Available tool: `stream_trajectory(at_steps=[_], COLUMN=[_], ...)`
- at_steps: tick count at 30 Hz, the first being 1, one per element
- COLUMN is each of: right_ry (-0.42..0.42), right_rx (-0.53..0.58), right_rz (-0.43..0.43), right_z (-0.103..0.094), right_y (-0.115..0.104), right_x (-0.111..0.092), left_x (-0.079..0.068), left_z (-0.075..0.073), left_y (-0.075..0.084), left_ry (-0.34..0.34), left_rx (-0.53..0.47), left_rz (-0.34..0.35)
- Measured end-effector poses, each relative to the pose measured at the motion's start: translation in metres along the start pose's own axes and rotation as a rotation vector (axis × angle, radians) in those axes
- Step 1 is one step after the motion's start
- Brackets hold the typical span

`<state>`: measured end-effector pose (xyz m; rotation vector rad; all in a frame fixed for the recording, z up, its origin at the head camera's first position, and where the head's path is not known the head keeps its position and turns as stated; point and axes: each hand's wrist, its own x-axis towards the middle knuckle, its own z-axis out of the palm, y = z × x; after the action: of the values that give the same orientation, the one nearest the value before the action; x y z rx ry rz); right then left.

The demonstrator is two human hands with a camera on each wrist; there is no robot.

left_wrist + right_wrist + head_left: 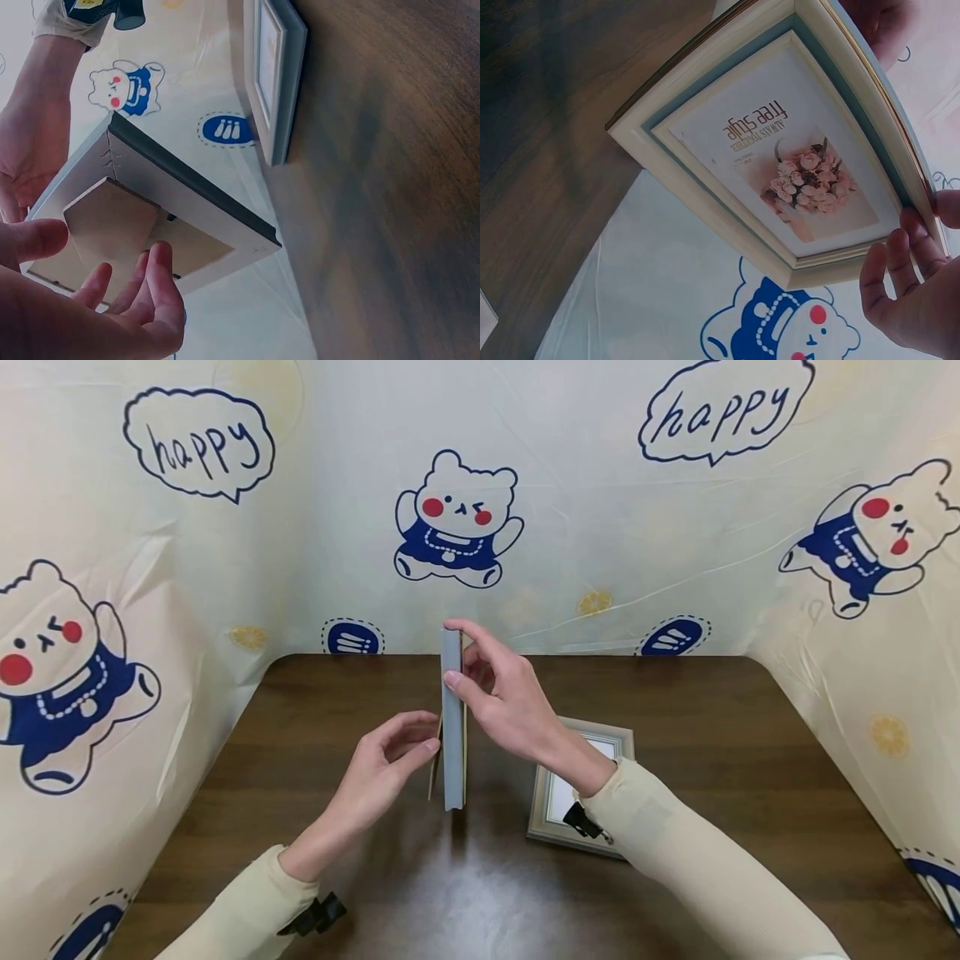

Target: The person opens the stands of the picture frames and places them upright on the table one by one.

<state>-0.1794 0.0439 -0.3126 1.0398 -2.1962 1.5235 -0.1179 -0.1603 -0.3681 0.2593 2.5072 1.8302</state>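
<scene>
My right hand (510,693) grips a picture frame (453,735) by its upper part, thumb on the pale blue side edge. The frame is upright and edge-on in the head view. In the right wrist view its cream and teal front surrounds a print of pink flowers (810,184). Its back faces left, with a brown stand flap (112,221) tilted out from it. My left hand (382,760) is at this flap, thumb at one edge and curved fingers towards the other, holding it between them.
A second picture frame (547,827) lies face up on the brown wooden table (300,793), partly hidden under my right forearm. A pale cloth (570,527) printed with bears hangs behind the table and along both sides.
</scene>
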Motion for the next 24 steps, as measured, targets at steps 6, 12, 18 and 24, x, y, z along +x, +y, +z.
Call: stream_trajectory(at_steps=[6,12,18,24], right_ry=[-0.012,-0.002,0.0,0.002], right_rx=[-0.001,-0.005,-0.005,-0.011], right_rz=[-0.004,0.001,-0.006,-0.003], right_z=[0.0009,-0.0006,-0.0021,-0.0026], right_y=[-0.0002,-0.0004,-0.0015,-0.0001], right_x=[0.0005,-0.0012,-0.0016,-0.002], left_x=[0.0008,0.0022,0.0035,0.005], left_z=[-0.0006,-0.0009,-0.0029,-0.0053], left_y=[-0.0002,0.0013,0.003,0.0029], left_ry=[0.001,0.007,0.012,0.012], left_rx=[-0.025,-0.033,-0.016,-0.017], left_rz=[-0.019,-0.022,-0.026,-0.019])
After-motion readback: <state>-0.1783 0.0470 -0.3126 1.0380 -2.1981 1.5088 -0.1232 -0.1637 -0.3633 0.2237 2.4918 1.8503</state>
